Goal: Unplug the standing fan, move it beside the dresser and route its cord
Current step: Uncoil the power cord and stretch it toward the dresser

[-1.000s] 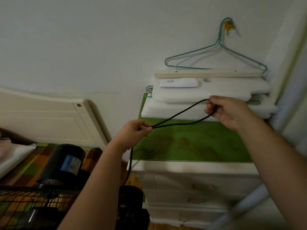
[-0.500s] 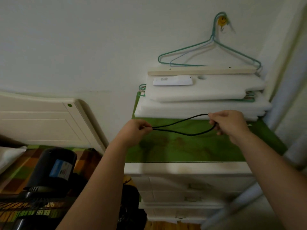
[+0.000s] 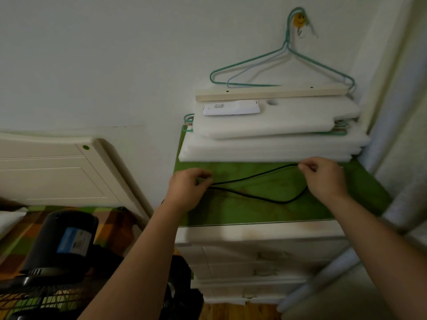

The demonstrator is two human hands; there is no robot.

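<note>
Between the two hands, the black cord (image 3: 251, 195) sags in a limp loop over the green dresser top (image 3: 231, 211); it looks light and floppy, best pinched near each end of the loop. Left hand (image 3: 187, 190) and right hand (image 3: 323, 179) each pinch it closed between fingertips, foam sheets (image 3: 272, 148) just beyond.

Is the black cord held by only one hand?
No, the left hand and right hand both pinch the black cord.

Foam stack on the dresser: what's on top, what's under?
On the foam stack: a white remote and a wood strip. Wire hangers poke out between sheets. Below, the green dresser top; anything else is hidden.
</note>
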